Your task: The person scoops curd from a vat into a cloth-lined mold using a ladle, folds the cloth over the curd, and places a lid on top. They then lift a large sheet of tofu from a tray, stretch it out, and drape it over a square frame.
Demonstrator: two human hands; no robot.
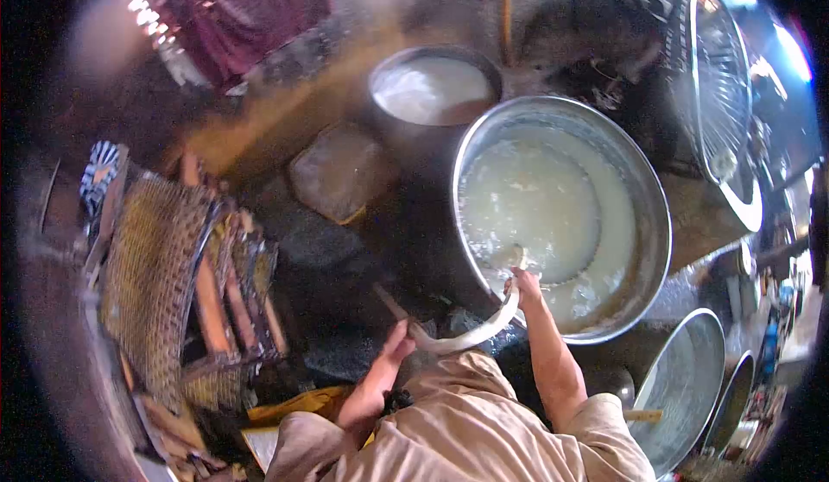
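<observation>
A big metal pot (649, 190) holds cloudy whitish liquid, with a round darker patch, perhaps a submerged bowl (528, 206), in it. My right hand (523, 289) is at the pot's near rim, closed on one end of a curved white tube (471, 335) and close to a pale handle (516, 258) standing in the liquid. My left hand (395, 344) grips the tube's other end, left of the pot. A thin stick (387, 299) juts up-left from that hand.
A smaller pot (434, 90) of white liquid stands behind the big one. Woven baskets and wooden slats (177, 283) fill the left side. Metal lids (686, 383) lie at lower right, and a wire fan guard (717, 81) is at upper right.
</observation>
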